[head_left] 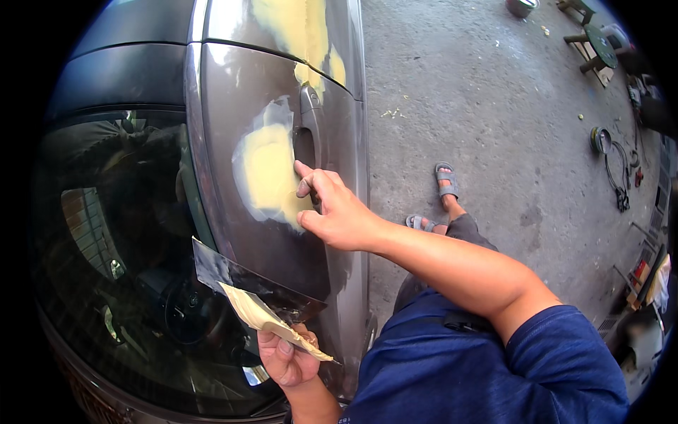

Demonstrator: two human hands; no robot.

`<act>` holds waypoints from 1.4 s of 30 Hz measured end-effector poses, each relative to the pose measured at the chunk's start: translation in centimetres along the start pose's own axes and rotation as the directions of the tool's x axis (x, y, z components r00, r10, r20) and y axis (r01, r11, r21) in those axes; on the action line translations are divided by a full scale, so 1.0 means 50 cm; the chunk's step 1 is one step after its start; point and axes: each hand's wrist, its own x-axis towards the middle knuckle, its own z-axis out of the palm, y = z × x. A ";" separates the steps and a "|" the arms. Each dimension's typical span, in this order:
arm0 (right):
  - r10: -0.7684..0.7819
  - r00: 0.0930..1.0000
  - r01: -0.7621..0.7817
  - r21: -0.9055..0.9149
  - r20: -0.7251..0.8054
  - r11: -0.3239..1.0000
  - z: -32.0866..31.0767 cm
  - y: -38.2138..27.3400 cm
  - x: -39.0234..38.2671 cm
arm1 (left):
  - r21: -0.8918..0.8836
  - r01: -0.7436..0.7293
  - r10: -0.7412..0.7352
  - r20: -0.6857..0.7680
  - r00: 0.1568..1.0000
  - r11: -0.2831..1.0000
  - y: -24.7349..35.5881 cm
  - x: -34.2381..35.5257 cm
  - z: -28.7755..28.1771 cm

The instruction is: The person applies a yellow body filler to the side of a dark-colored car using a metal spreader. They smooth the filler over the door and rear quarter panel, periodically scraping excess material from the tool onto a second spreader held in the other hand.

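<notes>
My right hand [339,212] reaches over the car door [233,92], empty, its index finger stretched out and its thumb apart from it. That fingertip meets the right edge of a pale yellow filler patch [265,166], beside the door handle [311,116]. Lower down, my left hand [286,360] grips a putty spreader [258,311] coated with creamy yellow body filler, together with a thin dark board [229,272]. Both tilt up toward the car window. The fingers behind the spreader are partly hidden.
More filler [300,25] covers the adjoining panel at the top. The window [127,233] lies to the left. On the concrete floor [487,106] to the right stand a round stool [600,46] and a metal container [522,7], with a coiled cable [618,166] nearby.
</notes>
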 end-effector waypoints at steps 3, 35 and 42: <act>0.086 0.996 -0.086 0.038 0.017 0.996 -0.020 -0.006 0.000 | -0.011 -0.004 0.004 -0.001 1.000 1.000 0.000 -0.004 -0.001; 0.329 0.935 -0.336 0.619 0.131 0.710 -0.017 0.002 0.008 | -0.060 0.035 -0.033 0.032 0.999 0.998 -0.003 -0.002 -0.009; 0.268 0.961 -0.241 0.682 0.068 0.690 -0.053 -0.004 -0.008 | -0.056 0.050 -0.049 0.026 0.998 0.997 -0.001 -0.003 -0.008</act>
